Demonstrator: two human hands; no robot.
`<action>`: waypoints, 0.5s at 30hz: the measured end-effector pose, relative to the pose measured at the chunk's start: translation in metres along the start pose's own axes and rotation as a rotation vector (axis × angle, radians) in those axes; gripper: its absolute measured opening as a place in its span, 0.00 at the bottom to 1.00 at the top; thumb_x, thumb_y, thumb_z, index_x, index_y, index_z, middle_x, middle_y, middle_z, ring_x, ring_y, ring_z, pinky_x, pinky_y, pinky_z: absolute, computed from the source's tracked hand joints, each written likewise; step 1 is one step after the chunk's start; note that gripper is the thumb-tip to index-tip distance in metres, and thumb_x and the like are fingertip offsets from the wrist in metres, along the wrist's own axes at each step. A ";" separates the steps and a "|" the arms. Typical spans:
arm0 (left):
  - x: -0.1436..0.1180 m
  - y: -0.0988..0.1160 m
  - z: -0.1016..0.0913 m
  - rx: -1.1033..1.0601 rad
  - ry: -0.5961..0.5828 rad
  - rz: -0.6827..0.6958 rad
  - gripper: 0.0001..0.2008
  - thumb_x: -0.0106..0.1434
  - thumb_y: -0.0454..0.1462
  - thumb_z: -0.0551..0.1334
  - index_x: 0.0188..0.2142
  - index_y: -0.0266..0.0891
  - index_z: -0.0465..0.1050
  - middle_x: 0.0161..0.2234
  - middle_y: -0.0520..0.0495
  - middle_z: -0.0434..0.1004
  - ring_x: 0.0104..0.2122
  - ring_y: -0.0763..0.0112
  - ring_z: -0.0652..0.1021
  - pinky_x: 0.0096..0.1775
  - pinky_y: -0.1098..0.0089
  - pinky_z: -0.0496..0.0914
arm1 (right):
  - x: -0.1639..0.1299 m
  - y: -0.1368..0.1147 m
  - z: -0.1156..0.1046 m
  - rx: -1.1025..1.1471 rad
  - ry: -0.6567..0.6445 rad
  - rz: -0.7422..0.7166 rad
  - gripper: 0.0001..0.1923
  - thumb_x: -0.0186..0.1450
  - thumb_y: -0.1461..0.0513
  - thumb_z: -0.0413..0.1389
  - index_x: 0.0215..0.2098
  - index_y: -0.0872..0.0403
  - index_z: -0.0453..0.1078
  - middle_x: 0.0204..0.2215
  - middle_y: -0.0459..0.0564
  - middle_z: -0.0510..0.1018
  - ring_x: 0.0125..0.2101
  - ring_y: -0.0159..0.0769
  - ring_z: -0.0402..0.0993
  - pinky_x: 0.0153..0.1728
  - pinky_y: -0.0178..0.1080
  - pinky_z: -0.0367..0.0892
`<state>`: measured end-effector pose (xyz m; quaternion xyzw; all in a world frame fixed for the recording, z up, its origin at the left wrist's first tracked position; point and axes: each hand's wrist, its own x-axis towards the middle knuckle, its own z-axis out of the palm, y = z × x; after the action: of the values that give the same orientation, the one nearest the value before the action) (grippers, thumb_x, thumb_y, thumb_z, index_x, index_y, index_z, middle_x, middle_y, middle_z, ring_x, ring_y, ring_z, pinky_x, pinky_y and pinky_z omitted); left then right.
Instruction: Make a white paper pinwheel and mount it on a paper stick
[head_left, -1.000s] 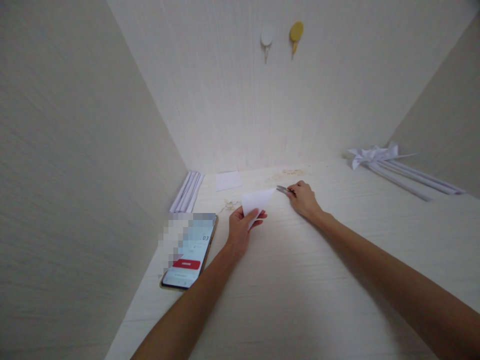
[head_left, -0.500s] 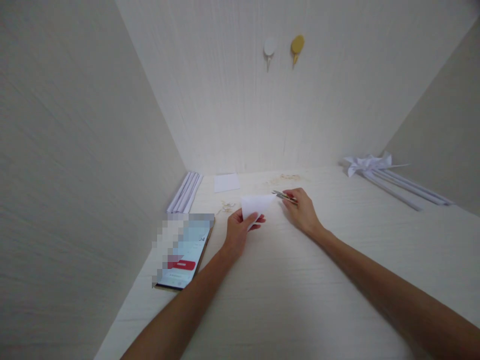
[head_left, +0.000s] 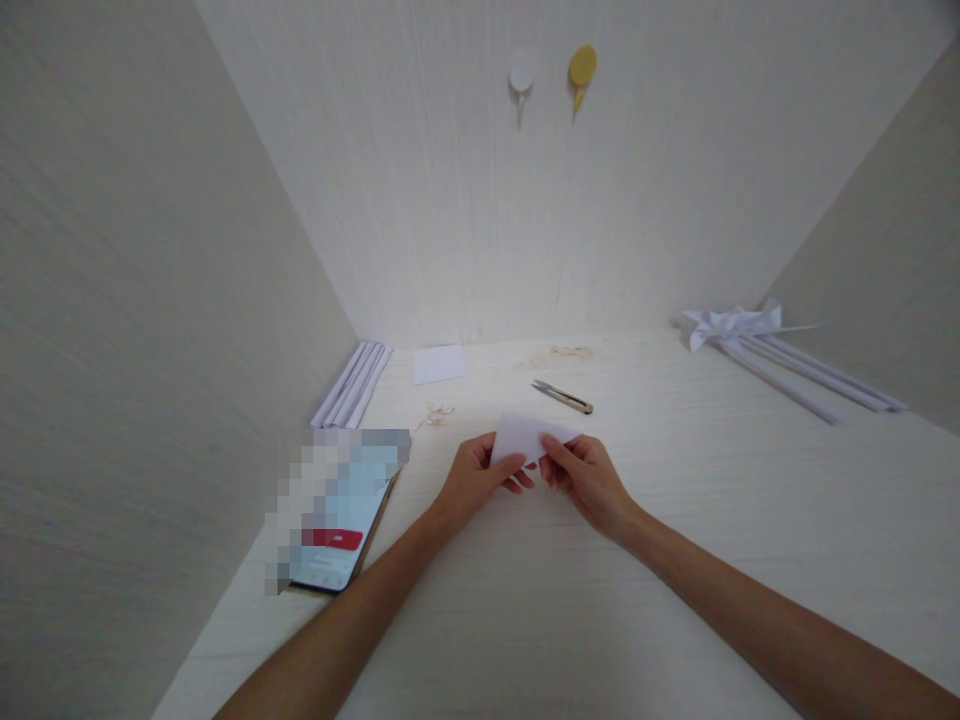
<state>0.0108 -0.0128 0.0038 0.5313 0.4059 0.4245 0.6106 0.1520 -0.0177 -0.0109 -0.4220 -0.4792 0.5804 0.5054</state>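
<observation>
Both hands meet over the middle of the pale wooden desk [head_left: 675, 560], pinching one small folded white paper [head_left: 525, 435] between them and holding it just above the surface. The left hand [head_left: 476, 478] has its fingers closed on the paper's left edge, thumb on top; the right hand [head_left: 585, 475] grips the right edge the same way, fingers curled under and thumb pressing down. The paper shows as a small folded piece, creased at least once, though how many layers it has cannot be told. A metal cutter [head_left: 562, 396] lies free on the desk just beyond the hands, toward the back edge, touching neither hand. Judging by what lies around, the work looks partly done: finished folded paper shapes with long strips [head_left: 780, 350] rest at the back right corner, a bundle of paper strips [head_left: 352, 384] leans along the left wall, and a flat white square [head_left: 440, 364] waits near the back edge beside a few small scraps [head_left: 435, 412]. The piece in hand appears at an early fold, with more shaping left. A phone [head_left: 337, 520] lies near the left edge, screen lit, and two hooks [head_left: 547, 70] sit on the back wall
</observation>
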 end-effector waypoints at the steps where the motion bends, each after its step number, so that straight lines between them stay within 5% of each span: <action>1: 0.000 0.000 0.000 -0.002 0.010 -0.001 0.09 0.47 0.38 0.63 0.26 0.33 0.71 0.25 0.45 0.76 0.20 0.74 0.74 0.21 0.75 0.66 | 0.000 0.000 -0.001 -0.017 0.005 -0.006 0.19 0.53 0.52 0.55 0.14 0.57 0.62 0.11 0.43 0.65 0.13 0.24 0.56 0.16 0.32 0.52; 5: 0.002 -0.003 -0.002 -0.022 0.149 0.029 0.09 0.48 0.38 0.63 0.27 0.33 0.70 0.25 0.46 0.75 0.19 0.76 0.73 0.21 0.76 0.66 | 0.008 -0.004 -0.016 -0.236 0.166 -0.209 0.10 0.52 0.57 0.57 0.24 0.56 0.65 0.16 0.43 0.66 0.17 0.27 0.60 0.19 0.32 0.56; 9: 0.006 -0.005 -0.005 -0.081 0.276 0.044 0.09 0.47 0.37 0.63 0.26 0.33 0.69 0.24 0.48 0.74 0.19 0.77 0.72 0.21 0.77 0.65 | 0.031 -0.015 -0.040 -0.976 0.375 -0.490 0.07 0.57 0.62 0.52 0.28 0.58 0.69 0.28 0.53 0.71 0.29 0.35 0.66 0.29 0.37 0.61; 12: 0.007 -0.006 -0.007 -0.123 0.322 0.037 0.08 0.47 0.37 0.63 0.26 0.33 0.69 0.24 0.49 0.74 0.19 0.78 0.72 0.21 0.77 0.64 | 0.051 -0.020 -0.048 -1.493 0.272 -0.481 0.11 0.59 0.60 0.51 0.36 0.58 0.70 0.40 0.59 0.71 0.38 0.43 0.66 0.34 0.41 0.62; 15: 0.007 -0.006 -0.007 -0.146 0.326 0.025 0.08 0.46 0.37 0.63 0.25 0.33 0.69 0.23 0.49 0.74 0.19 0.79 0.71 0.21 0.77 0.64 | 0.062 -0.022 -0.046 -1.765 0.130 -0.370 0.11 0.62 0.64 0.47 0.35 0.60 0.70 0.37 0.60 0.72 0.37 0.44 0.67 0.32 0.40 0.62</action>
<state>0.0068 -0.0039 -0.0032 0.4149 0.4610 0.5406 0.5684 0.1926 0.0505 0.0015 -0.6046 -0.7808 -0.1139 0.1091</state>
